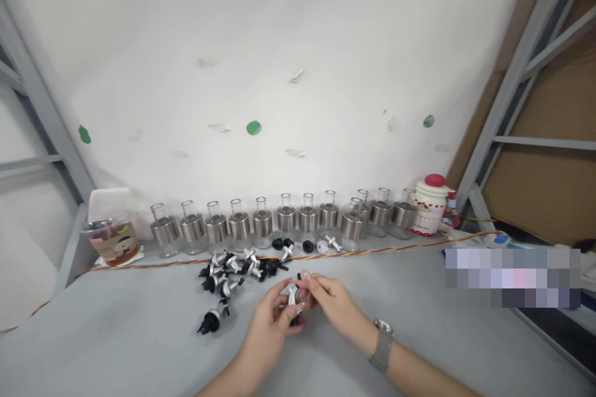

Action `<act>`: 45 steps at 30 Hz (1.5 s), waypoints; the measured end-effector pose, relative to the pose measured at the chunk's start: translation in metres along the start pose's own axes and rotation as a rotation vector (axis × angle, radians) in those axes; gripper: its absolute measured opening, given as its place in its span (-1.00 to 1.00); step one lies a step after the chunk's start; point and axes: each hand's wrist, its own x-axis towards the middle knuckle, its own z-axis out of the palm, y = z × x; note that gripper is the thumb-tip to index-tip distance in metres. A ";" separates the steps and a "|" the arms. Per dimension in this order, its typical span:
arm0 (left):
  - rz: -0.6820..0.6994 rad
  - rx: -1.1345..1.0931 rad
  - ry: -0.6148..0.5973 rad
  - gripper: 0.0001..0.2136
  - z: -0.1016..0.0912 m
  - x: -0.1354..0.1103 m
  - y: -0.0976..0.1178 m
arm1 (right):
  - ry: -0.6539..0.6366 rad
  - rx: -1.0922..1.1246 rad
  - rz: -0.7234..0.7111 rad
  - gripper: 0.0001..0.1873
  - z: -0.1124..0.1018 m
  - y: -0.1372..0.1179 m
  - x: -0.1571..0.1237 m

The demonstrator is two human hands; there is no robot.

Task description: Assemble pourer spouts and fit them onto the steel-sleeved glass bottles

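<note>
From where I stand, the grey metal frame [44, 105] closes off the left edge, with a plastic cup [114, 247] of amber drink tucked beside it. A broad stretch of grey surface [112, 322] runs from there to a lone pourer [213, 321], lying on its side. Behind that sits a loose heap of pourers [231, 262], reaching back to a twisted red-and-yellow cord [162, 266]; beyond it a row of bottles [239, 225] stands close to the wall. Near the middle, forward of the cord, the left hand [274, 315] has its fingers closed around a silver-and-black pourer [292, 295], held just above the surface. The right hand [329, 298] meets it there, fingers pinched at its dark upper end; whether that bit is separate, I can't tell. Right of the watch [383, 352] there's plenty of elbow room, up to the pixelated patch [512, 278] near the right edge
</note>
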 end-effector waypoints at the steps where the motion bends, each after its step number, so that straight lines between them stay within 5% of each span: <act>1: 0.025 0.005 0.018 -0.40 -0.001 0.002 0.001 | 0.007 -0.062 -0.032 -0.51 -0.003 0.002 0.002; 6: 0.105 0.079 0.099 -0.56 -0.006 0.010 0.011 | 0.134 -0.457 -0.142 -0.66 -0.014 0.017 0.012; 9: 0.096 0.096 0.094 -0.63 -0.007 0.012 0.012 | 0.082 -0.647 -0.166 -0.66 -0.011 0.024 0.016; 13: 0.099 0.105 0.072 -0.65 -0.007 0.014 0.007 | 0.057 -0.698 -0.155 -0.93 -0.004 0.029 0.018; 19: 0.101 0.141 0.087 -0.61 -0.011 0.013 0.012 | 0.031 -0.603 -0.163 -0.91 -0.013 0.022 0.015; 23: 0.081 0.155 0.102 -0.66 -0.011 0.012 0.017 | 0.185 -0.430 -0.137 -0.95 -0.018 0.010 0.014; 28: -0.094 0.045 0.067 -0.71 -0.006 0.008 0.013 | 0.087 0.190 0.215 -0.73 -0.012 -0.003 0.010; 31: -0.238 -0.115 -0.045 -0.76 -0.001 0.001 0.011 | 0.034 0.422 0.297 -0.71 -0.006 -0.006 0.005; 39: -0.343 -0.270 -0.174 -0.75 0.001 -0.007 0.013 | 0.127 0.284 0.182 -0.68 0.001 0.006 0.006; 45: -0.283 -0.244 -0.232 -0.81 -0.002 -0.010 0.016 | 0.142 0.196 0.089 -0.72 0.003 0.006 0.004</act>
